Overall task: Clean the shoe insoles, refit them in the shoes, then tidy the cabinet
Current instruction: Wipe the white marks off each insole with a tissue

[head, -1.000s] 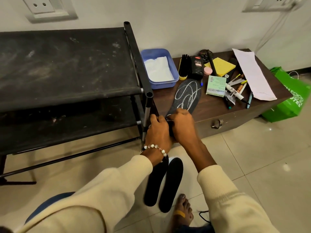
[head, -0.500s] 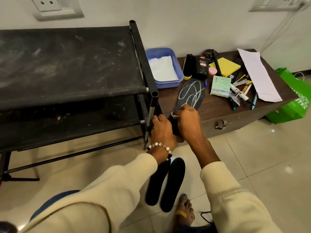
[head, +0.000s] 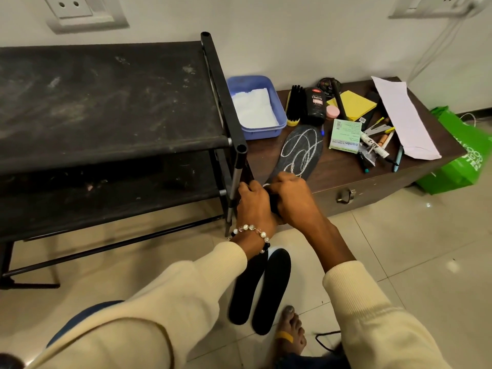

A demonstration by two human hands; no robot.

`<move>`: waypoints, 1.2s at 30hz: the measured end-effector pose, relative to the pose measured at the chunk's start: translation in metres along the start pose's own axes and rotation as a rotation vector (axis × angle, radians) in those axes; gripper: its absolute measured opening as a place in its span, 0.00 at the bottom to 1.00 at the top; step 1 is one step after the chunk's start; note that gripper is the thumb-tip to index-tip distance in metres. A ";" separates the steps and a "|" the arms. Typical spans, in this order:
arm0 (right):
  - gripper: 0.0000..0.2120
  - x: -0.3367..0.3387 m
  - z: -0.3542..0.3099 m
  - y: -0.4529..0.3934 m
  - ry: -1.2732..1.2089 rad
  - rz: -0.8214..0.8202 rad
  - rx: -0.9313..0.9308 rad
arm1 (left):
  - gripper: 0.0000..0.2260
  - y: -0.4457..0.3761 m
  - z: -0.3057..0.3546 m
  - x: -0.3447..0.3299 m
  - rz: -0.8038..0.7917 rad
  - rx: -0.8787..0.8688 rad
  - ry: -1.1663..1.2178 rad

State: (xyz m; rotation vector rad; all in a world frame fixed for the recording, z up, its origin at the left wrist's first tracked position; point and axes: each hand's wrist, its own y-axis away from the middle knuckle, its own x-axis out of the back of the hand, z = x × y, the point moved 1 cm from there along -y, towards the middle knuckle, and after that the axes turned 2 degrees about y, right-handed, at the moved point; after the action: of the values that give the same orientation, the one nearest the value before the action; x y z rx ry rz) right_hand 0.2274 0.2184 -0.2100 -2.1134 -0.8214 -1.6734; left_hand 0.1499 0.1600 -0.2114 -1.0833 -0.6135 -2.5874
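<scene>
- Insoles, three counted: one chalk-scribbled insole [head: 300, 153] at frame centre on the wooden chest [head: 372, 179], heel gripped by my left hand [head: 254, 206] and right hand [head: 292, 201], fingers curled.
- Two plain black insoles [head: 262, 286] lie side by side on the floor, lower centre.

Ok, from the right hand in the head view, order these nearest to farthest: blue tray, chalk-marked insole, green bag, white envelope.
From the right hand:
1. Chalk-marked insole: under the hand, lying on the cabinet top.
2. Blue tray: beyond the hand, slightly left, beside the rack.
3. White envelope: far right on the cabinet top.
4. Green bag: on the floor past the cabinet's right end.
</scene>
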 end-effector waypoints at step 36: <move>0.16 0.009 0.012 0.006 0.019 0.031 -0.109 | 0.31 0.002 0.003 -0.004 0.005 -0.125 -0.273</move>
State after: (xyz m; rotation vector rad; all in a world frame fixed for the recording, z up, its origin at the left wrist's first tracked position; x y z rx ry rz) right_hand 0.2414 0.2229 -0.2043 -2.1661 -0.7033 -1.7571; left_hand 0.1549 0.1604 -0.2116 -1.4927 -0.5103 -2.5222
